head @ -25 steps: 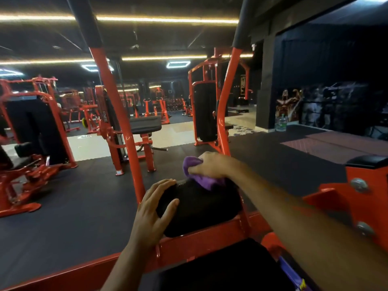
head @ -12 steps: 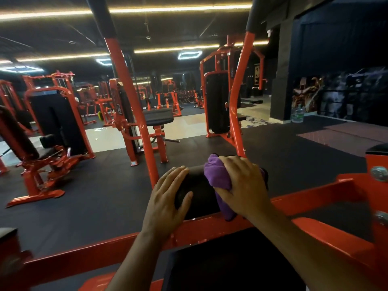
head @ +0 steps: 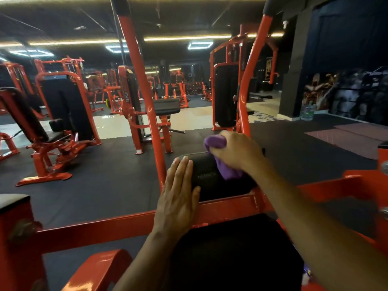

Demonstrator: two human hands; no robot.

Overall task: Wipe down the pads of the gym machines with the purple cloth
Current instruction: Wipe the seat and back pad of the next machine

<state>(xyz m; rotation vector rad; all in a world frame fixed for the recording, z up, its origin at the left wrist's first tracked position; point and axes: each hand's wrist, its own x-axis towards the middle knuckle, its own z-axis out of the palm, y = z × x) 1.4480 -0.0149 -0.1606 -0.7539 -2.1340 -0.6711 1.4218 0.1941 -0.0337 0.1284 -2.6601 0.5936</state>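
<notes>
Whereas half a second ago the right hand (head: 237, 152) pressed the purple cloth (head: 222, 158) on the near face of the black pad (head: 201, 175), it now grips the bunched cloth at the pad's upper right, so the wiping stroke appears to be travelling up and over this pad. Left hand (head: 178, 198) lies flat, fingers straight, bracing the pad's left end above the orange frame (head: 126, 225). Motion blur smears the right fingers, and the pad's far side is hidden.

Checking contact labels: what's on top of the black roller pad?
On the rounded black vinyl pad: the flat left hand at its left end, and the bunched purple cloth gripped by the right hand. The pad surface beneath them is hidden.
</notes>
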